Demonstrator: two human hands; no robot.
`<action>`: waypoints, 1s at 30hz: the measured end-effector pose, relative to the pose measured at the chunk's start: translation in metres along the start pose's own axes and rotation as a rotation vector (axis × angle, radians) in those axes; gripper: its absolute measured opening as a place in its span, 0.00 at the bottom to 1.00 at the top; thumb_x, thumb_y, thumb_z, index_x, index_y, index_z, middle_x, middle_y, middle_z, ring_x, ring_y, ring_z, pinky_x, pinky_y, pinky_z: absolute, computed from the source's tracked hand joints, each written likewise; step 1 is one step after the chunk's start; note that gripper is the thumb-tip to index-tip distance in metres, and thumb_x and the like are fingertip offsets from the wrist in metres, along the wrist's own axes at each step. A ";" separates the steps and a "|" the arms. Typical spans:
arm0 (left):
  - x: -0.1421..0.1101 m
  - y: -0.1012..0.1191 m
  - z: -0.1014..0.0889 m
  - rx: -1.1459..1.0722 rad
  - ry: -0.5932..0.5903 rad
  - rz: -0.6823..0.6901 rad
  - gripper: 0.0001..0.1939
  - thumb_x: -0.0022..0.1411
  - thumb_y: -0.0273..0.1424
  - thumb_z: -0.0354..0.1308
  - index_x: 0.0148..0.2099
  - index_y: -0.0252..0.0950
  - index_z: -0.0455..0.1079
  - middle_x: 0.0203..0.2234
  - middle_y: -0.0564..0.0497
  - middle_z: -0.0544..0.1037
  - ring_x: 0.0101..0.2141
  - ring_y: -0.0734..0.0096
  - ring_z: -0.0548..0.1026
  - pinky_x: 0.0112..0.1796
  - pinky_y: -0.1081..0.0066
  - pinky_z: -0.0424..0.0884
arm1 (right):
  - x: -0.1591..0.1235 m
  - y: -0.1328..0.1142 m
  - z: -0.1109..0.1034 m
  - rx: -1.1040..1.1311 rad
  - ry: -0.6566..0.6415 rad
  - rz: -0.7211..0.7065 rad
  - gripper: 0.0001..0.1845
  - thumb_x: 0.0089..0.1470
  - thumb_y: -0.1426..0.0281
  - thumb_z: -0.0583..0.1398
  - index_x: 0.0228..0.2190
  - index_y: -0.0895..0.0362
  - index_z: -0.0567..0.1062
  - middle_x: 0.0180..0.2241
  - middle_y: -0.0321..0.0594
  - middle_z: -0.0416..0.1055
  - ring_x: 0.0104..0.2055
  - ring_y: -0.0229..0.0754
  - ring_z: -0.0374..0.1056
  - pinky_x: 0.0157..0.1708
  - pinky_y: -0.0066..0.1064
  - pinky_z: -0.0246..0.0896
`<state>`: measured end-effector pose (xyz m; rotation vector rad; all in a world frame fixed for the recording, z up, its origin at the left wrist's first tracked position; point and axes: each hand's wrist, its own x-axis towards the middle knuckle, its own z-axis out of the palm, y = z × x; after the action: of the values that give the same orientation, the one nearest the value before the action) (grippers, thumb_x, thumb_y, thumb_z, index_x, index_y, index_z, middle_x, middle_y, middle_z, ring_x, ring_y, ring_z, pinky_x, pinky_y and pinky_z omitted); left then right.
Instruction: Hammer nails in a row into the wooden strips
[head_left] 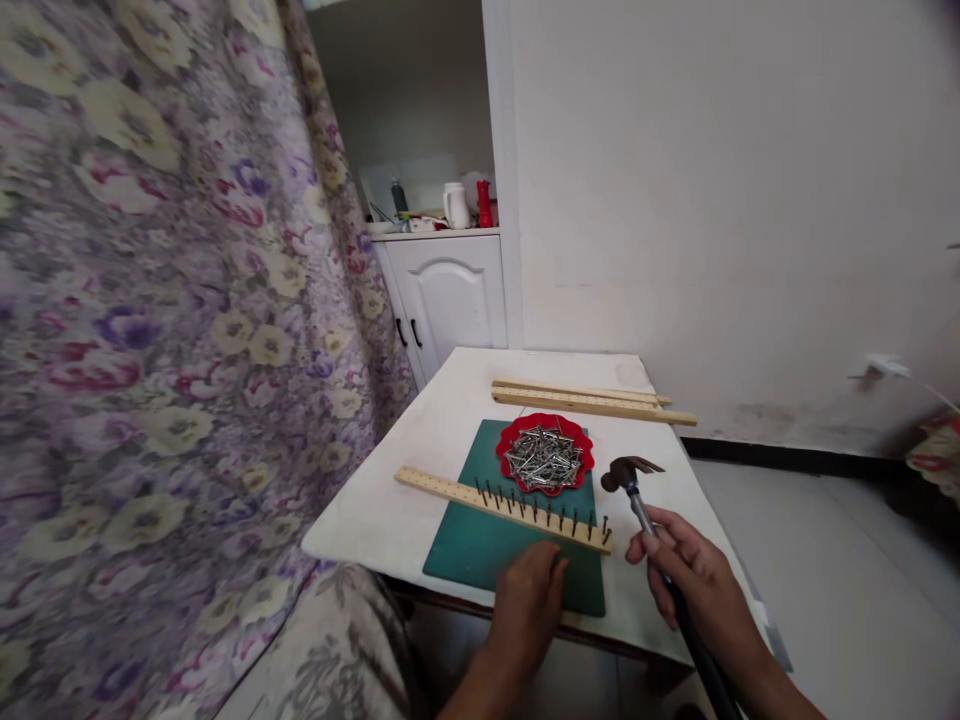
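Hammer with dark claw head and black handle (640,512), probably head-heavy and best gripped low, rests in the wrapped fingers of the right hand (694,565) over the white-topped desk (375,500), while the left hand (527,600) curls, contents unclear, near a nail-studded pale wooden strip (504,508).

Nails (544,460) lie in the dish (586,455) behind the front strip (504,508).

Nails (549,514) (a row) before red dish (587,455)
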<state>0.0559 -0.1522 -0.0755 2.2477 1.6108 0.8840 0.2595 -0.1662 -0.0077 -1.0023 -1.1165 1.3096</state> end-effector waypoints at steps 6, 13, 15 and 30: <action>0.009 -0.080 -0.062 0.233 0.179 -0.005 0.15 0.62 0.31 0.50 0.51 0.34 0.65 0.45 0.41 0.73 0.46 0.59 0.71 0.47 0.59 0.68 | 0.003 -0.005 -0.007 0.030 0.036 -0.014 0.17 0.56 0.61 0.59 0.44 0.56 0.67 0.28 0.34 0.69 0.12 0.26 0.54 0.08 0.18 0.52; 0.057 -0.145 -0.099 0.290 -0.133 0.088 0.23 0.57 0.32 0.56 0.55 0.39 0.64 0.55 0.43 0.68 0.57 0.53 0.60 0.56 0.50 0.55 | 0.014 -0.003 -0.012 0.059 0.094 -0.044 0.19 0.52 0.60 0.62 0.43 0.57 0.68 0.26 0.35 0.70 0.12 0.28 0.55 0.07 0.20 0.53; 0.066 -0.150 -0.099 0.260 -0.196 0.099 0.19 0.58 0.33 0.56 0.53 0.40 0.67 0.51 0.44 0.71 0.54 0.55 0.64 0.55 0.53 0.57 | 0.017 -0.001 -0.013 0.060 0.105 -0.044 0.19 0.51 0.60 0.62 0.42 0.57 0.68 0.26 0.35 0.70 0.12 0.28 0.55 0.07 0.21 0.53; 0.033 -0.097 -0.094 0.291 -0.192 0.040 0.12 0.61 0.36 0.51 0.44 0.40 0.70 0.38 0.47 0.72 0.40 0.61 0.70 0.42 0.64 0.63 | 0.021 -0.006 -0.005 0.080 0.104 -0.054 0.19 0.51 0.61 0.62 0.42 0.58 0.67 0.27 0.35 0.70 0.12 0.29 0.55 0.06 0.22 0.52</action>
<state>-0.0684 -0.1003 -0.0405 2.4754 1.7012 0.4472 0.2641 -0.1454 -0.0022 -0.9642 -0.9984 1.2351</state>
